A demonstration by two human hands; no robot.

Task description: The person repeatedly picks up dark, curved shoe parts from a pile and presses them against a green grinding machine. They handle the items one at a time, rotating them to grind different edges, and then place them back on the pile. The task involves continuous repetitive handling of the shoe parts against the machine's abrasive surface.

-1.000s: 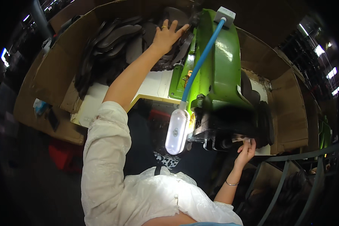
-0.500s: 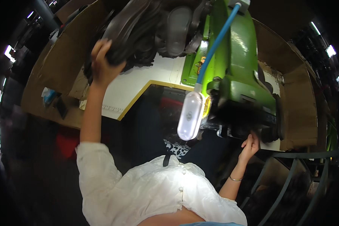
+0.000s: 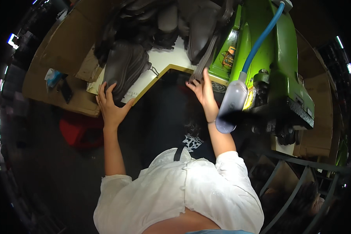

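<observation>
My left hand (image 3: 112, 107) has its fingers and thumb spread around the near end of a dark grey moulded shoe (image 3: 124, 66) lying on the white, yellow-edged tabletop (image 3: 167, 58). A small loop sticks out from that shoe's right side. My right hand (image 3: 202, 93) has its fingers apart at the near end of another dark shoe (image 3: 205, 58), tipped on its edge beside the green machine (image 3: 288, 58). Whether its fingertips press on this shoe is hard to make out. More dark shoes (image 3: 167, 21) are piled farther back.
A clear tubular lamp (image 3: 233, 103) on a blue arm (image 3: 263, 33) hangs close over my right forearm. Cardboard walls (image 3: 62, 50) stand on both sides. A red stool (image 3: 80, 130) is at lower left, and a grey metal rail (image 3: 292, 191) at lower right.
My right hand has left the underside of the machine head and come left to the table edge. My left hand has drawn nearer, and the shoe by it now lies at the table's front.
</observation>
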